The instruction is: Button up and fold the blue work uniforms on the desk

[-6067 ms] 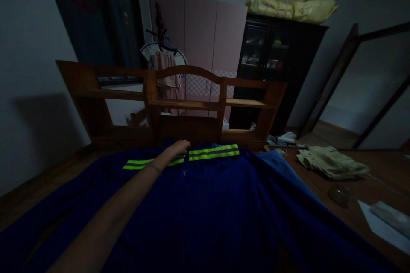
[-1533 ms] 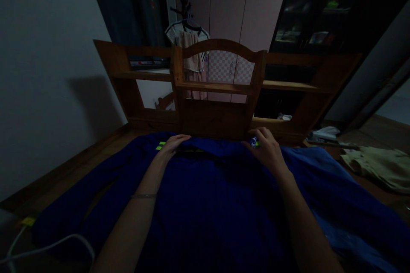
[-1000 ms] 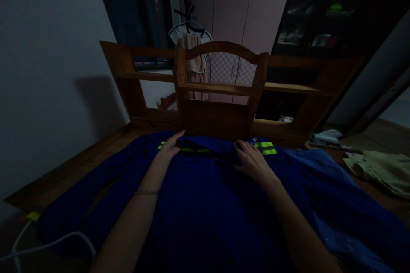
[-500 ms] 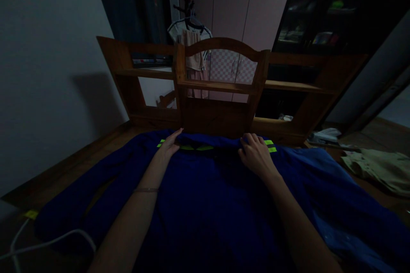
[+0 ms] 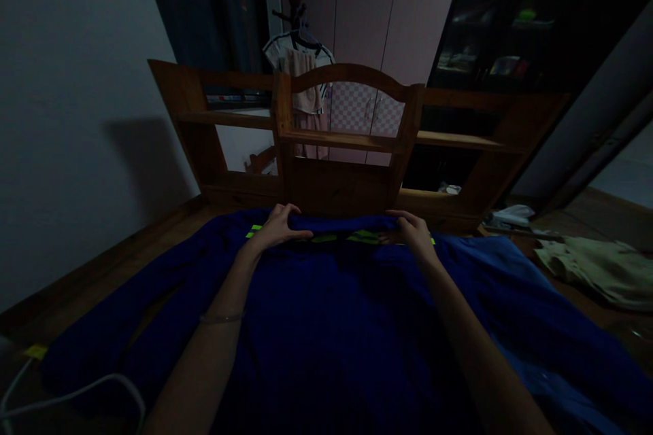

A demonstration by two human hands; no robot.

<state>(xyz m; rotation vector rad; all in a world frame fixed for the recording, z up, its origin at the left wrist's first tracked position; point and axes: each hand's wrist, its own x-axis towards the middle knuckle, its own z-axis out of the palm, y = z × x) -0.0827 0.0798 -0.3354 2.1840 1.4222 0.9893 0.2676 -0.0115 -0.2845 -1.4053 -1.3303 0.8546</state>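
The left hand (image 5: 274, 227) has spread its empty fingers at the jacket (image 5: 326, 333)'s eleven o'clock, the hold of the right hand (image 5: 414, 234) at one too dark to tell.

Dim light, soft shadow (image 5: 145, 156) on wall (image 5: 71, 75), blue garment (image 5: 316, 326) nearly black below, edges stretched

No readable text or labels.

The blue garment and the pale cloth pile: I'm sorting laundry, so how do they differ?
The blue garment is dark with yellow-green strips; the pale cloth pile shows none. The blue garment lies spread wide; the pale cloth pile is layered and compact. Both are fabric.
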